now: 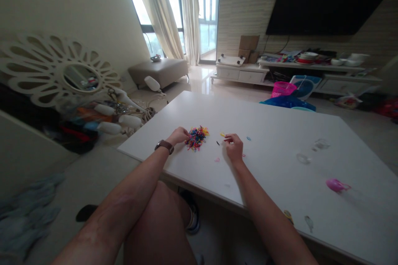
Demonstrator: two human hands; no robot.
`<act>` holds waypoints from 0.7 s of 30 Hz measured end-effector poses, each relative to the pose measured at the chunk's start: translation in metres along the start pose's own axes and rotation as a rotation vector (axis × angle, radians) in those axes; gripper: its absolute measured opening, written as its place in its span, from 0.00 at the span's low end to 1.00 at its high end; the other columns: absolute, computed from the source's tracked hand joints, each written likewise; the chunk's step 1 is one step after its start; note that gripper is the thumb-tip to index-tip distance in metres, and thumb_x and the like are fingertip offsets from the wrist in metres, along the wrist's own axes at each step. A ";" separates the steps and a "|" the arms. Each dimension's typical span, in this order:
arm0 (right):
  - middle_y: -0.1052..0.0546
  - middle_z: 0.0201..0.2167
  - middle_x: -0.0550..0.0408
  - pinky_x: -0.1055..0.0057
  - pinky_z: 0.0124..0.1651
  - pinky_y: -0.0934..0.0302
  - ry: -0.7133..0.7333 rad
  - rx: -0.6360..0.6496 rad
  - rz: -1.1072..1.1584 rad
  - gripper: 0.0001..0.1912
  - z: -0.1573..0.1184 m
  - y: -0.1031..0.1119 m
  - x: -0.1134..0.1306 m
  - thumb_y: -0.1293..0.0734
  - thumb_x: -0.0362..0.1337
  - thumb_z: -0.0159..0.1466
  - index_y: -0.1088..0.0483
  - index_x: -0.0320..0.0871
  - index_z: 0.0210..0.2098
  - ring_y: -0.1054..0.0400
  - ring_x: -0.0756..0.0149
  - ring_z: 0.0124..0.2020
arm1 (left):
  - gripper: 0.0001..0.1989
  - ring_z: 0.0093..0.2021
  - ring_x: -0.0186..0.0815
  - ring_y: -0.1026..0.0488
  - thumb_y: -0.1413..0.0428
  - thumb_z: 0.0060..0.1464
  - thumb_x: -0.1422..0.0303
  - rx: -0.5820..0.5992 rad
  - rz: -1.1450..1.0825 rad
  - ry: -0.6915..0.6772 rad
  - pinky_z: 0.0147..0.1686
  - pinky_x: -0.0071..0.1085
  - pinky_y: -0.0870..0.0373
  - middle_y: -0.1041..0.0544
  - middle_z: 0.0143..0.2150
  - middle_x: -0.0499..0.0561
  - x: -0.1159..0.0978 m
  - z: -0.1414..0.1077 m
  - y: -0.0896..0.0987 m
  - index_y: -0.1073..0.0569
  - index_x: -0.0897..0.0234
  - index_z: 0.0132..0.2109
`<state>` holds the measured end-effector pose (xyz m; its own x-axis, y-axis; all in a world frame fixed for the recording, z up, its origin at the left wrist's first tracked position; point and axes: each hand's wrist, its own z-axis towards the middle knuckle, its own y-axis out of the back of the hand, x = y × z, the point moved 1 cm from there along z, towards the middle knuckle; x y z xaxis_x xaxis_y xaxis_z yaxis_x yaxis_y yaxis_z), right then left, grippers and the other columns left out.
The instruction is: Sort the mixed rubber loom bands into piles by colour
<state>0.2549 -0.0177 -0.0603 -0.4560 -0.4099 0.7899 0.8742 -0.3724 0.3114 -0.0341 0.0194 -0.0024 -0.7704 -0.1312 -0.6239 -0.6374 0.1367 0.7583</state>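
Observation:
A heap of small, many-coloured rubber bands lies on the white table. My left hand, with a dark watch at its wrist, touches the heap's left edge, fingers drawn together; what they pinch is too small to make out. To the right of the heap, my right hand is low over the tabletop with curled fingers, and anything between them is hidden. Around it lie loose bands: a yellow one by the fingertips, a black one, a pink one and a blue one.
On the table's right side are clear plastic pieces, a pink egg-shaped item and a small clear item near the front edge. Beyond the far edge stands a pink basket. A lamp with white shades lies left.

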 end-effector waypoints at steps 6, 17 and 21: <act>0.25 0.38 0.52 0.69 0.39 0.31 0.008 -0.013 0.028 0.11 0.001 0.002 0.004 0.41 0.26 0.55 0.29 0.42 0.32 0.25 0.66 0.33 | 0.06 0.25 0.32 0.30 0.41 0.38 0.72 -0.012 -0.061 -0.011 0.24 0.26 0.39 0.24 0.22 0.51 0.000 0.002 0.007 0.22 0.68 0.28; 0.26 0.41 0.51 0.70 0.36 0.31 0.019 0.016 0.023 0.12 0.000 0.001 0.001 0.40 0.26 0.56 0.28 0.41 0.35 0.25 0.67 0.31 | 0.07 0.26 0.33 0.28 0.39 0.39 0.70 -0.036 -0.121 -0.084 0.25 0.25 0.37 0.23 0.24 0.51 -0.002 0.003 0.006 0.22 0.68 0.29; 0.27 0.41 0.52 0.71 0.34 0.32 0.031 0.011 0.021 0.14 0.000 0.001 0.002 0.42 0.24 0.55 0.28 0.41 0.34 0.25 0.68 0.30 | 0.08 0.25 0.33 0.28 0.39 0.39 0.70 -0.025 -0.127 -0.088 0.25 0.26 0.38 0.23 0.24 0.51 -0.004 0.000 0.006 0.21 0.69 0.30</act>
<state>0.2550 -0.0192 -0.0584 -0.4423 -0.4429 0.7799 0.8853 -0.3546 0.3007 -0.0349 0.0212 0.0051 -0.6824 -0.0597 -0.7286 -0.7303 0.1001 0.6758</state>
